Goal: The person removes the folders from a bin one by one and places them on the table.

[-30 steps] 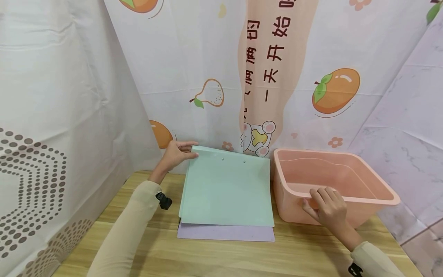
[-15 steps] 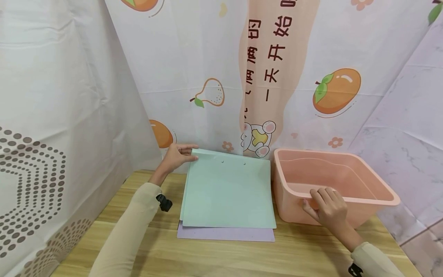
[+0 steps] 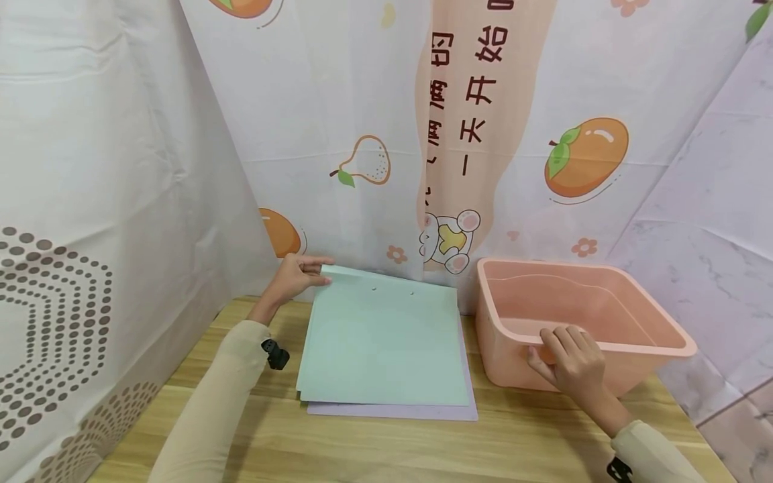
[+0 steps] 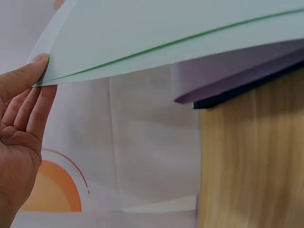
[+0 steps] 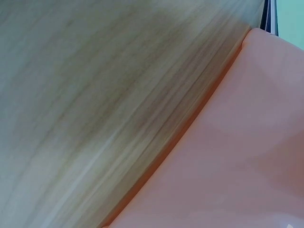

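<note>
My left hand point(image 3: 294, 276) pinches the far left corner of a pale green paper folder point(image 3: 386, 342) between thumb and fingers. In the left wrist view the folder point(image 4: 156, 33) is raised at that corner, with a darker green line running along its edge. Beneath it lies a purple folder point(image 3: 392, 411), showing along the near and right sides; a dark one point(image 4: 228, 95) shows under the purple in the left wrist view. My right hand point(image 3: 574, 362) grips the near rim of a pink plastic basin point(image 3: 501, 365), fingers curled over the edge and thumb outside.
The basin stands at the right on a wood-grain table point(image 3: 362, 449), beside the folders. A printed fabric curtain point(image 3: 338, 94) hangs right behind the table, and another pale sheet point(image 3: 121, 168) hangs at the left.
The pale green folder has shifted left and toward me with my left hand, uncovering the purple one's right edge. My right hand has stayed on the basin rim.
</note>
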Demonstrator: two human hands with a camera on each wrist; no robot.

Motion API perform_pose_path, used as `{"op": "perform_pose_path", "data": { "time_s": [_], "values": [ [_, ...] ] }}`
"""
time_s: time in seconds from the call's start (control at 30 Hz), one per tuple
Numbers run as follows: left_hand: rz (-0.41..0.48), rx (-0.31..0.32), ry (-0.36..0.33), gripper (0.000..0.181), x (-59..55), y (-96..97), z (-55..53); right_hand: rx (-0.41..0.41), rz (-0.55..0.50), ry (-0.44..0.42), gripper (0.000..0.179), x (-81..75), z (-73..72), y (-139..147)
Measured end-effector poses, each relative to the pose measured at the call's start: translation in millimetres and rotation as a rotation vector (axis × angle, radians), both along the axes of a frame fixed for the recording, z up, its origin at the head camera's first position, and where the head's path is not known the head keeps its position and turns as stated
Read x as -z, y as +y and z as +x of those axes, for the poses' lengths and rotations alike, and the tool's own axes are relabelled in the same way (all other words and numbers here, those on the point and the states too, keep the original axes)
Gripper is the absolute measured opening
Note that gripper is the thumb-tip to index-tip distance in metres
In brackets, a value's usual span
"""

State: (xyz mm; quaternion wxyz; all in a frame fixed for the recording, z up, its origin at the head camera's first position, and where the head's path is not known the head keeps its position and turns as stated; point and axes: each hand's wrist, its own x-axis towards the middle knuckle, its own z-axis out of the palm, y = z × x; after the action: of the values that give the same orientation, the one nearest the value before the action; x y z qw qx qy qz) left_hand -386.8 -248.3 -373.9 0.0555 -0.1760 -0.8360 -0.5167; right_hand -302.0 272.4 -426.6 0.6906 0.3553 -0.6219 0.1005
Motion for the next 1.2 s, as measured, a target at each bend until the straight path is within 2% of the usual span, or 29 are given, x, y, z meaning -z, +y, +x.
{"op": "perform_pose_path", "data": {
  "time_s": [0.3,0.57,1.03,1.2],
  "values": [
    [-0.001,-0.038,-0.016,0.044,8.8,-5.5,-0.6,0.004,-0.005,0.009,0.047,-1.9,-1.8,-0.5],
    [-0.029,-0.074,0.025,0.040,16.5,1.1,-5.0,0.010,-0.003,0.003,0.045,-0.9,-2.1,0.2],
    [-0.039,-0.095,0.043,0.037,30.1,12.3,-4.6,0.002,-0.001,0.007,0.045,-0.1,-0.9,-0.8],
    [-0.042,-0.092,0.042,0.038,35.7,14.9,-8.1,0.005,-0.002,0.007,0.045,0.3,0.4,-0.9]
  ]
}}
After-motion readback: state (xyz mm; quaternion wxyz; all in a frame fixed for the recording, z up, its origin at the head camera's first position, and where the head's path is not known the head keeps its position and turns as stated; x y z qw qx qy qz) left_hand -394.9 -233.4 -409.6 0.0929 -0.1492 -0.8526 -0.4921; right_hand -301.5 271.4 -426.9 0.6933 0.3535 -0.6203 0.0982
